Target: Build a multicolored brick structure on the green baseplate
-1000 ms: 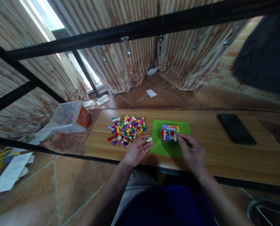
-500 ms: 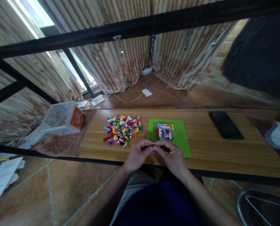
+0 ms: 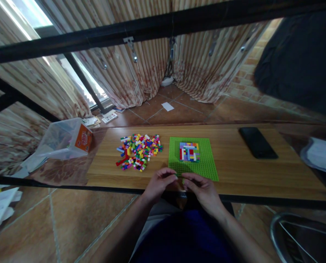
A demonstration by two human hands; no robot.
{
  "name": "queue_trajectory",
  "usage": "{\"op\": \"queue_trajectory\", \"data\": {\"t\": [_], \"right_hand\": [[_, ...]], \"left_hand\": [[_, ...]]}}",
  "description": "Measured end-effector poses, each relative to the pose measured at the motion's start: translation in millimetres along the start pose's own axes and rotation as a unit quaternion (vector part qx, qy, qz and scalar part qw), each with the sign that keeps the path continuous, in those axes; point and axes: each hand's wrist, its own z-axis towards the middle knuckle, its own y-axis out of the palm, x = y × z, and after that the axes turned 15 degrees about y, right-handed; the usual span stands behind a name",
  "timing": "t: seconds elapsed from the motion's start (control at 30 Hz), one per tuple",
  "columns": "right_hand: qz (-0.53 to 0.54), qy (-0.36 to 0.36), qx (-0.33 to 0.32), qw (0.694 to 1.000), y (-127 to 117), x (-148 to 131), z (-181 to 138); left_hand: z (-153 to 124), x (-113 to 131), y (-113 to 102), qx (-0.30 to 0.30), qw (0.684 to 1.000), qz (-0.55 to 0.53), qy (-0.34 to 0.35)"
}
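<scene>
Left hand (image 3: 159, 182): fingers bent, tips pinching a tiny brick piece (image 3: 179, 178).
Right hand (image 3: 203, 188): fingers bent too, tips pinching the same piece from the other side.
Tiny brick piece: between both hands' fingertips, mostly hidden, at the near edge of the wooden surface (image 3: 234, 171).
Green baseplate (image 3: 204, 168): just past the fingers, with a colourful brick block (image 3: 189, 151) on it.
Pile of loose bricks (image 3: 138, 151): left of the baseplate.
</scene>
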Motion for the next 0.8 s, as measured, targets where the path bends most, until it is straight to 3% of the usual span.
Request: {"op": "queue_trajectory", "data": {"t": [0.17, 0.33, 0.5, 0.8], "right_hand": [[-0.044, -0.024, 0.066, 0.997, -32, -3, 7], [-0.163, -0.074, 0.167, 0.970, -60, -9, 24], [-0.207, -0.134, 0.214, 0.945, -64, -13, 46], [-0.197, -0.169, 0.219, 0.941, -60, -8, 66]], "left_hand": [[18, -2, -19, 0.051, 0.985, 0.129, 0.099], [25, -14, -36, 0.082, 0.956, 0.239, 0.149], [22, -19, -40, 0.038, 0.912, 0.347, 0.217], [22, -21, -42, 0.023, 0.893, 0.386, 0.230]]}}
